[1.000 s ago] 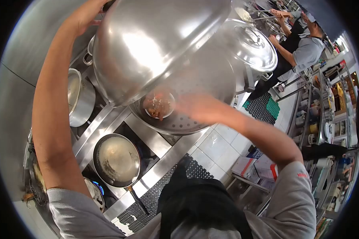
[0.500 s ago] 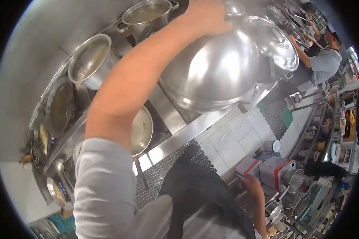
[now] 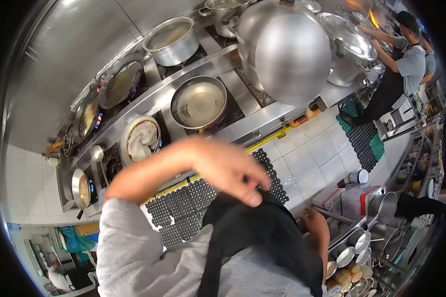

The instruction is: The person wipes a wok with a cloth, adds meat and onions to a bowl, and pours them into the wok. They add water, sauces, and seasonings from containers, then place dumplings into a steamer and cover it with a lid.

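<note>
My left hand [image 3: 233, 173] hangs in front of the black apron, blurred, with its fingers loosely curled and the thumb apart; nothing shows in it. A frying pan [image 3: 199, 103] with a light coating of liquid sits on the stove just beyond it. Left of that pan is a round pan [image 3: 141, 138] with white foamy contents. My right hand [image 3: 316, 222] is low at my right side, fingers apart and empty, near red-and-white tins [image 3: 352, 199]. A large domed steel lid [image 3: 292, 59] covers the big pot at the stove's front edge.
Behind the pans stands a deep pot [image 3: 171, 42]. Woks [image 3: 120, 81] and a small pan [image 3: 81, 188] line the left side, with blue flames nearby. A co-worker [image 3: 409, 62] stands at the far right by a flame. Black mats [image 3: 181, 218] lie on the floor.
My left hand has come away from the domed lid and moved down towards my body. The view has shifted, showing more of the stove. My right hand remains low at my side.
</note>
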Motion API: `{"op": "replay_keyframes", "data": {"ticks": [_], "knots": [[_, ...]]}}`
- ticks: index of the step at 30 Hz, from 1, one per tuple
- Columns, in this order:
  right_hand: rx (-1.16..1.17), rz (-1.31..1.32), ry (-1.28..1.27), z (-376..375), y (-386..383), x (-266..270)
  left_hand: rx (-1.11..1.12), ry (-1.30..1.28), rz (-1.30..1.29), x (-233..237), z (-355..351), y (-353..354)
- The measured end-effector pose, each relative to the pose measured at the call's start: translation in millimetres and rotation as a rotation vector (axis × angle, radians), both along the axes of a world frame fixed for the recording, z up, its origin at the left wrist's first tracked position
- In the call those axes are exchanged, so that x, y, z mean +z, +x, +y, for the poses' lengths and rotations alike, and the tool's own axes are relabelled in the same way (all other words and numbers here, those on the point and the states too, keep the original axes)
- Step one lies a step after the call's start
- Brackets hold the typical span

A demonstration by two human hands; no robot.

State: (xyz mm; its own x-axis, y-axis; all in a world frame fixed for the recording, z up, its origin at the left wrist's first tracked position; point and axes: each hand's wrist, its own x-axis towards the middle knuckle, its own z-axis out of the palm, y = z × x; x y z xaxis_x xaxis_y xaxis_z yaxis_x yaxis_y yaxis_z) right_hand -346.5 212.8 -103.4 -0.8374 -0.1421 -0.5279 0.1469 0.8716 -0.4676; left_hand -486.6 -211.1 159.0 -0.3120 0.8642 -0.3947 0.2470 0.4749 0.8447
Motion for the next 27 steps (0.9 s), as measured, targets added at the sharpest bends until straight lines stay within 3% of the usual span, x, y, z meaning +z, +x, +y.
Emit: {"op": "replay_keyframes", "data": {"ticks": [1, 3, 5, 9, 11, 13, 14, 15, 16, 17, 18, 19, 20, 22, 23, 24, 27], "knots": [[0.050, 0.002, 0.011, -7, 0, 2, 0.030, -0.027, -0.106, -13, -5, 34], [0.157, 0.004, 0.036, -30, -1, 9, 0.262, -0.058, -0.424, -85, -27, 99], [0.184, -0.003, 0.006, -54, -4, 14, 0.662, -0.133, -0.611, -144, -54, 161], [0.298, 0.002, -0.043, -84, -5, -21, 1.454, -0.267, -0.614, -290, -101, 304], [0.320, -0.064, -0.009, -108, -3, -2, 1.633, -0.284, -0.623, -366, -137, 385], [0.329, -0.120, 0.023, -121, 4, 4, 1.803, -0.377, -0.767, -394, -167, 450], [0.327, -0.144, 0.035, -125, 8, 0, 1.720, -0.378, -0.593, -458, -198, 512], [0.322, -0.168, 0.048, -128, 14, -2, 1.993, -0.206, -0.599, -465, -203, 548], [0.348, -0.170, 0.103, -133, 19, -1, 2.203, -0.339, -0.695, -490, -213, 576], [0.429, -0.135, 0.151, -124, 26, -23, 2.491, -0.276, -0.769, -472, -208, 585], [0.509, -0.100, 0.198, -106, 32, -57, 2.624, -0.136, -0.933, -486, -216, 605], [0.587, -0.067, 0.244, -97, 39, -73, 2.670, -0.111, -1.018, -487, -216, 616], [0.541, -0.186, 0.349, -124, 45, -39, 2.621, -0.057, -1.034, -487, -215, 628], [0.676, -0.159, 0.328, -97, 47, -111, 2.520, 0.028, -1.067, -494, -214, 645], [0.743, -0.153, 0.315, -125, 59, -90, 2.469, 0.057, -1.088, -497, -213, 653], [0.482, -0.228, 0.316, -149, 68, -65, 2.407, 0.081, -1.142, -502, -213, 660], [0.206, -0.488, 0.120, -181, 71, -86, 2.331, 0.184, -1.216, -524, -218, 682]]}}
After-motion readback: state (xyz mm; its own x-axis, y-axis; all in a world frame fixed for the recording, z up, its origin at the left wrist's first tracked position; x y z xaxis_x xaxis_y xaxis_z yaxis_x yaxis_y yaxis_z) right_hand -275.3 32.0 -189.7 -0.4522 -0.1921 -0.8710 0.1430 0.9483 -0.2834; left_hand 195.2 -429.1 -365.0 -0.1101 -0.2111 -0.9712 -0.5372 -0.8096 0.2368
